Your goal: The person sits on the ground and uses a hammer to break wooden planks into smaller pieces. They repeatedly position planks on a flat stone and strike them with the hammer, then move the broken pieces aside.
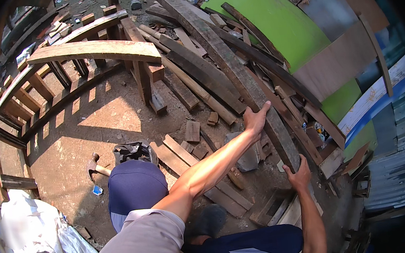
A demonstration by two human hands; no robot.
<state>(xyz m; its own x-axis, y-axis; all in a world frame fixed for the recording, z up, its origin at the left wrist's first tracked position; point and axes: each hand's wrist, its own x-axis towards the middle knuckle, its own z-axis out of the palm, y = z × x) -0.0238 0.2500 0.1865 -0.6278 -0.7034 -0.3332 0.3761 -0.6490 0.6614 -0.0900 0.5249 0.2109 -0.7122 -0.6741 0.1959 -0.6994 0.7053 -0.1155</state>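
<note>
A: What are the hands on?
B: One long, weathered beam point(220, 59). It slants from the top edge of the view, near the middle, down to its near end right of centre.
A: Both hands?
B: Both. The left hand point(255, 121) is clamped on it partway along; the right hand point(299, 175) grips the near end.
A: Which step would you call that?
B: Handling the beam, I'd judge: steadying or shifting it. I can't tell which, nor what bears the far end.
A: And the next move?
B: If the beam is shifted, that would call for both hands working together, since it looks heavy, and for keeping it clear of the loose timbers point(207, 78) beside it.
A: Anything else around?
B: A curved wooden frame point(93, 27) at upper left, a pale board point(93, 50) seen over it, and a hammer point(91, 167) on the ground point(60, 164) left of centre. Neither hand touches those.
</note>
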